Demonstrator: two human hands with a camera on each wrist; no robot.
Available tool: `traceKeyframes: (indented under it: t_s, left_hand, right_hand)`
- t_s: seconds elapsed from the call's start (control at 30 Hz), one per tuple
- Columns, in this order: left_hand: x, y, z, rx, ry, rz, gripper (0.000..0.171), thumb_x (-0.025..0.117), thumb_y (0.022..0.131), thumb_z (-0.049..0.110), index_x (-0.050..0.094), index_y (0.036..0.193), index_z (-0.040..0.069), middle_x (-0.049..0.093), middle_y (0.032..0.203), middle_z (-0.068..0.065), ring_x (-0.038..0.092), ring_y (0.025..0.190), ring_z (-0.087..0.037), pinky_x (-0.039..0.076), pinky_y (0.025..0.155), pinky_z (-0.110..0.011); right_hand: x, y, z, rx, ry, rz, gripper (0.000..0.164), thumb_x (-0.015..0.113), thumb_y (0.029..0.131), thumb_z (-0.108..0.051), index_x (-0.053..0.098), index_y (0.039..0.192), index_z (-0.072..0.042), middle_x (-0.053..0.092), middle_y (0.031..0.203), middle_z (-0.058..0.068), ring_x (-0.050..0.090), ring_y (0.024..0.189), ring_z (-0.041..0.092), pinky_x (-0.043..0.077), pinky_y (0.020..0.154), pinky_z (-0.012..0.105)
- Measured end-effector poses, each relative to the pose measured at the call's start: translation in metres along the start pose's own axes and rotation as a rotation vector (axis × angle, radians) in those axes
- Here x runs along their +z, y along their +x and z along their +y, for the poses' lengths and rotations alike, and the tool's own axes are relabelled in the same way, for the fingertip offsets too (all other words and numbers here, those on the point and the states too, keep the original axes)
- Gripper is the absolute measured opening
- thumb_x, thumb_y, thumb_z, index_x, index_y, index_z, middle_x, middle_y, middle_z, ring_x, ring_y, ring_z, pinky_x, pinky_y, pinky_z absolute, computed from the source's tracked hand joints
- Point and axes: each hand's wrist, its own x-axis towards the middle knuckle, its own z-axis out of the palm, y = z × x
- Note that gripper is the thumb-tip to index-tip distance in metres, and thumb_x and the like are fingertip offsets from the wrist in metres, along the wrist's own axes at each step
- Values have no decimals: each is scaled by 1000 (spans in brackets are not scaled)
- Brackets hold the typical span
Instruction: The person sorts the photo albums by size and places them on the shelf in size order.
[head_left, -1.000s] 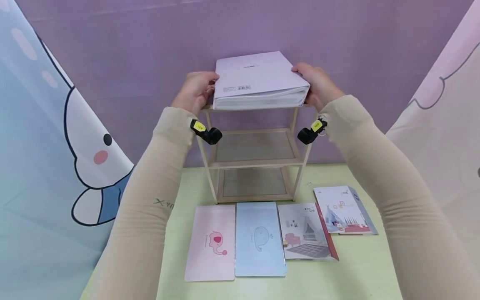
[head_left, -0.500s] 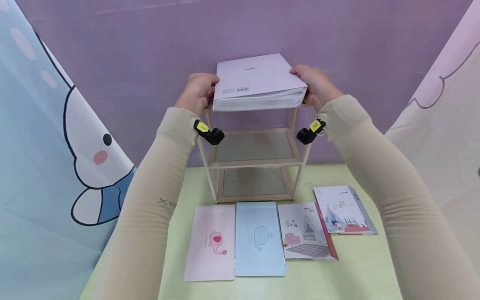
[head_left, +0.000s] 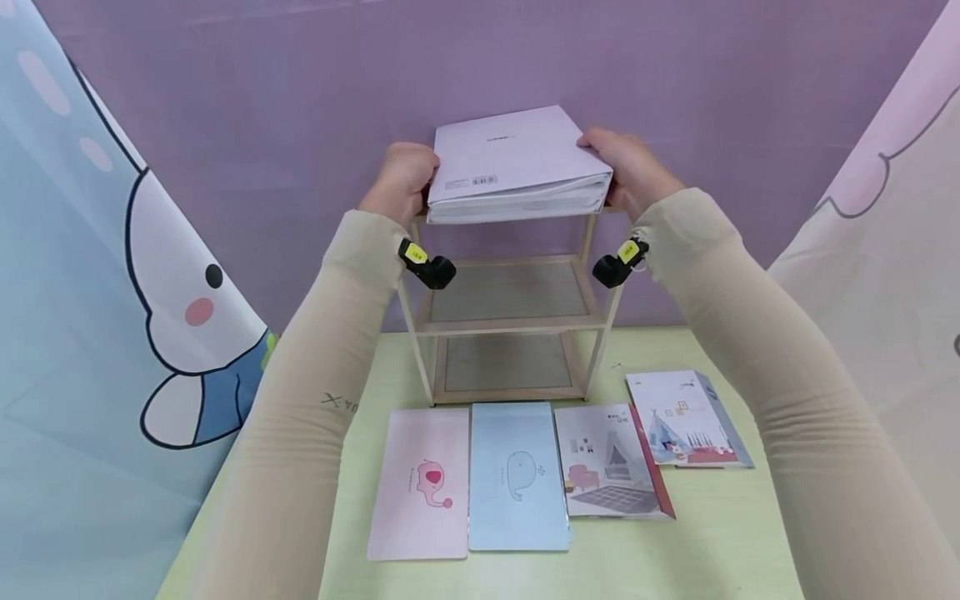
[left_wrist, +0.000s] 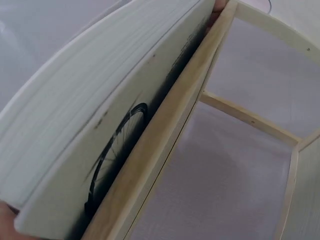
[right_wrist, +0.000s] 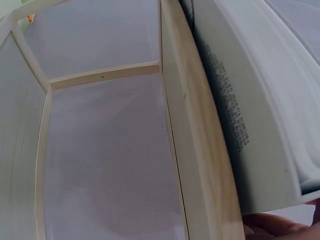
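Note:
A thick white album-like book [head_left: 517, 154], with a barcode on its upper cover, lies at the top of a small wooden shelf rack [head_left: 510, 325]. My left hand [head_left: 403, 179] grips its left side and my right hand [head_left: 633, 171] grips its right side, thumb on the cover. In the left wrist view, a bicycle wheel print [left_wrist: 117, 140] shows on the book's underside, which leans up from the wooden top rail [left_wrist: 165, 110]. A dark gap separates underside and rail in the right wrist view, where some fingers [right_wrist: 272, 225] support the book's corner.
Flat on the pale green table [head_left: 600, 567] before the rack lie a pink elephant notebook [head_left: 417, 525], a blue whale notebook [head_left: 517, 525], and two illustrated booklets [head_left: 611, 467]. A purple cloth [head_left: 300, 100] hangs behind, with printed curtains at both sides.
My left hand has shifted slightly right and its fingers look more curled. The book's front edge has come slightly down and to the left. My right hand has moved slightly left.

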Motion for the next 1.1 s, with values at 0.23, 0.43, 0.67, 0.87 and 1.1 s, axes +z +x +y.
traceKeyframes:
  t_s: [0.23, 0.43, 0.67, 0.87, 1.1]
  left_hand:
    - [5, -1, -1, 18, 143, -20, 27, 35, 89, -4, 30, 67, 10, 41, 74, -2, 42, 56, -13, 34, 45, -22]
    - [7, 0, -1, 29, 267, -24, 27, 34, 86, -7, 29, 66, 11, 33, 71, -1, 34, 58, -15, 29, 47, -23]
    - [10, -2, -2, 39, 453, 29, 23, 33, 96, 8, 33, 73, 11, 46, 93, -2, 45, 67, -15, 38, 49, -24]
    - [11, -5, -1, 46, 568, 20, 18, 31, 96, 12, 46, 86, 11, 51, 94, -2, 50, 66, -14, 42, 49, -24]
    - [11, -3, -1, 101, 595, 12, 13, 36, 93, 8, 41, 80, 10, 47, 96, -3, 43, 73, -14, 36, 50, -22]
  right_hand:
    - [-4, 1, -1, 1, -55, -4, 54, 55, 93, -22, 36, 142, -10, 48, 130, 5, 55, 91, 13, 51, 59, 23]
    - [-4, 3, 0, -8, -65, 16, 52, 56, 93, -20, 39, 141, -8, 48, 132, 5, 55, 94, 14, 51, 59, 23]
    - [-4, 3, 2, -20, -30, 29, 50, 55, 93, -18, 41, 141, -10, 47, 136, 4, 54, 99, 15, 50, 61, 23]
    - [-4, 4, 4, -27, -21, 42, 48, 56, 93, -18, 44, 138, -9, 49, 132, 4, 54, 96, 16, 50, 59, 24]
    - [-5, 2, 6, -43, -55, 41, 48, 56, 93, -20, 45, 138, -9, 50, 130, 6, 56, 93, 15, 50, 59, 24]
